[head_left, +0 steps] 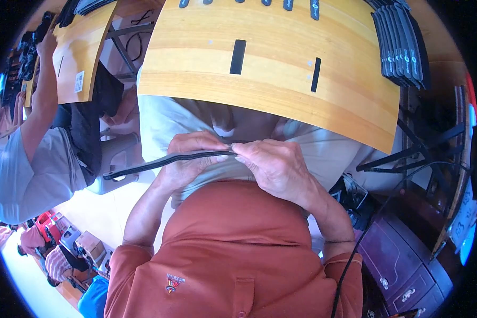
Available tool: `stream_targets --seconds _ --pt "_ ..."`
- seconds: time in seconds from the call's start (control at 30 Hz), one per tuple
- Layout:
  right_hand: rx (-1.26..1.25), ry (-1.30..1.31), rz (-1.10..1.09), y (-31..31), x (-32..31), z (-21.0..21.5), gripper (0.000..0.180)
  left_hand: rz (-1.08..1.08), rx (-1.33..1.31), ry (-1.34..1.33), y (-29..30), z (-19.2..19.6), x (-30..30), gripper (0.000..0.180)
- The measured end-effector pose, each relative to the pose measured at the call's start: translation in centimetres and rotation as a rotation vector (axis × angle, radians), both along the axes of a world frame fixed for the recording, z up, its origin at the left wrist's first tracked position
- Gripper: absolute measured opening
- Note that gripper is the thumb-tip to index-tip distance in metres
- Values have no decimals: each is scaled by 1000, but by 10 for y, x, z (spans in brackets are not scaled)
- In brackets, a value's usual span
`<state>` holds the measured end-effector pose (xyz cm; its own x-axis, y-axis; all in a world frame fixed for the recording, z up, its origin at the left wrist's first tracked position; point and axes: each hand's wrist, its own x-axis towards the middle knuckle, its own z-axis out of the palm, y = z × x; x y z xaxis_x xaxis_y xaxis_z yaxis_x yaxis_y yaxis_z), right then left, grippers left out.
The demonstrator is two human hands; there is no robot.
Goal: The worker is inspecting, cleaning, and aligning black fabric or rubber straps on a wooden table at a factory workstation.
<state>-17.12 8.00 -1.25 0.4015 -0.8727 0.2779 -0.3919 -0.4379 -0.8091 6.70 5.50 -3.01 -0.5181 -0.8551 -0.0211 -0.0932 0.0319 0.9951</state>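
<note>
My left hand (188, 156) and my right hand (273, 164) meet close to my chest, below the near edge of a yellow wooden table (270, 90). Both pinch a long thin black strap (159, 162) that runs from my fingertips out to the left and slightly downward. My thumbs press on its right end. Two short black strips (238, 56) lie flat on the tabletop beyond my hands, the second black strip (316, 74) narrower.
A stack of black strap pieces (400, 45) sits at the table's far right. More black pieces (286, 4) line the far edge. A person in a grey shirt (26, 164) works at another yellow table (79, 53) on the left. Dark purple drawers (403, 259) stand at lower right.
</note>
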Motion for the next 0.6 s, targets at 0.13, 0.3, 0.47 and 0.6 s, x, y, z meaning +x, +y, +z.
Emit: stream_targets --seconds 0.13,0.3,0.47,0.6 --pt "-12 100 -7 2 0 2 21 -36 -78 -79 -1 -1 2 23" --pt "-3 139 -3 3 0 6 20 -69 -130 -121 -3 3 0 23" --pt "-1 168 -9 4 0 8 19 -69 -186 -171 -2 4 -1 19" --pt "27 267 46 5 -1 9 28 -83 -175 -190 -2 7 -2 18"
